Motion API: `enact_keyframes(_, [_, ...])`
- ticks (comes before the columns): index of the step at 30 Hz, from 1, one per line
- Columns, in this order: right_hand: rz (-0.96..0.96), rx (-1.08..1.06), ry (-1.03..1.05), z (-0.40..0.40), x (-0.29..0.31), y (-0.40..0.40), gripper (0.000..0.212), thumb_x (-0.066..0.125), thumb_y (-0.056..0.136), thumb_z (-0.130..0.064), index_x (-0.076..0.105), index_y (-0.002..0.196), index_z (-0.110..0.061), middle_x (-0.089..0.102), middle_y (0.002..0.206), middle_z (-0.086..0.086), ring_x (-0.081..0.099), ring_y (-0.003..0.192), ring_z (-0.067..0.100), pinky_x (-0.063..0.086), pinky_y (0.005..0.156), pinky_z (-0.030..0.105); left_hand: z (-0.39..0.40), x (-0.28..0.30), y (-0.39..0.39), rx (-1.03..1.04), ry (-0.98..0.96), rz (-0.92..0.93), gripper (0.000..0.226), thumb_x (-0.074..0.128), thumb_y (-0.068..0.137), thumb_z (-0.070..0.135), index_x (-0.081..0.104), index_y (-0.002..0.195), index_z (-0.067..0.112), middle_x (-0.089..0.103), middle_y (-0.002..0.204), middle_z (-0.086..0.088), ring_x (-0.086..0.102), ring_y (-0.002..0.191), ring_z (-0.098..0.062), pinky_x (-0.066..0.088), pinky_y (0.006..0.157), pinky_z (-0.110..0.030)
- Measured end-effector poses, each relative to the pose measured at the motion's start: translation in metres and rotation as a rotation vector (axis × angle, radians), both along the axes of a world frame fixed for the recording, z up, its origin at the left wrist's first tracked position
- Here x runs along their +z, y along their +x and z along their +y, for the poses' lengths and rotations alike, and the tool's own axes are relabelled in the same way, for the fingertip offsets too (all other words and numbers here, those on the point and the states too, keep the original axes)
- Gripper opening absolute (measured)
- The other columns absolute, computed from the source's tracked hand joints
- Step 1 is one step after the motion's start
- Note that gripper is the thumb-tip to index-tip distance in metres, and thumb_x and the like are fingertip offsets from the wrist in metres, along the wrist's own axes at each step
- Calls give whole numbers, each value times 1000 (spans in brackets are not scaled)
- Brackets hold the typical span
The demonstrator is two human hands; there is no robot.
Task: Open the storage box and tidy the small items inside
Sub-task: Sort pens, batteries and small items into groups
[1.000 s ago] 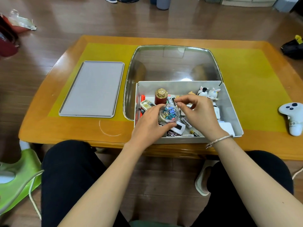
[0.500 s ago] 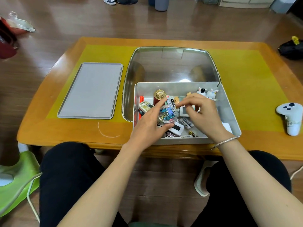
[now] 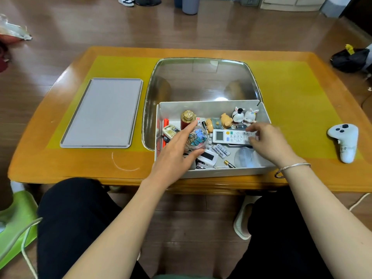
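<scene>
From the head camera I see the white storage box (image 3: 211,172) open on the wooden table (image 3: 60,158), right at the near edge. Its grey lid (image 3: 102,111) lies flat on the table at about 9 o'clock from the box.

My left hand (image 3: 177,152) is inside the box. Its thumb and fingers curl around a small clear round tub (image 3: 197,138) full of coloured clips — the thumb sits under it at 6 o'clock, a long finger reaches over the top at 12 o'clock.

My right hand (image 3: 269,143) is at 3 o'clock from the tub. Its fingers bend down onto the right end of a white remote (image 3: 227,135). The hand is blurry, so I cannot tell if it pinches the remote or only touches it.

Little animal toys (image 3: 244,115) stand along the far wall of the box at 12 o'clock, a red bottle with a gold cap (image 3: 188,118) at 11 o'clock, batteries (image 3: 221,151) near the middle.

A white game controller (image 3: 345,141) lies on the table — well apart, at 3 o'clock.
</scene>
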State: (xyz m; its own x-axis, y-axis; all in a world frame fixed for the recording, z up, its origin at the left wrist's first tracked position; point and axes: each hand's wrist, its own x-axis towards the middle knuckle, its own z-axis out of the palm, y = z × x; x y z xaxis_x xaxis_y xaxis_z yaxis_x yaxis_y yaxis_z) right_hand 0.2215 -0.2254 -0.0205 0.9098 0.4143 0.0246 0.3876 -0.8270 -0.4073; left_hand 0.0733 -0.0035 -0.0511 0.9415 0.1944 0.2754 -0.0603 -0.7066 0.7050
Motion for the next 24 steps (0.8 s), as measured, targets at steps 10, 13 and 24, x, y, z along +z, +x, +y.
enact_keyframes(10, [21, 134, -276, 11, 8, -1, 41, 79, 68, -45, 68, 99, -20, 66, 103, 4, 59, 100, 25, 48, 83, 36, -1, -2, 1, 61, 2, -5, 57, 53, 92, 40, 32, 145, 37, 40, 143, 5, 38, 126, -4, 50, 91, -23])
enact_keyframes(13, [117, 222, -456, 13, 6, -9, 49, 80, 63, -48, 66, 106, -30, 64, 112, -1, 56, 106, 23, 47, 86, 33, -1, 1, 0, 86, 6, 30, 60, 49, 91, 48, 29, 147, 38, 43, 143, 0, 43, 128, -13, 52, 93, -34])
enact_keyframes(24, [215, 297, -409, 16, 10, -11, 53, 75, 67, -39, 62, 115, -22, 52, 109, 3, 54, 104, 22, 45, 92, 34, 0, 15, 3, 146, -244, 82, 74, 77, 76, 37, 39, 139, 23, 43, 131, 4, 45, 118, -3, 44, 85, -5])
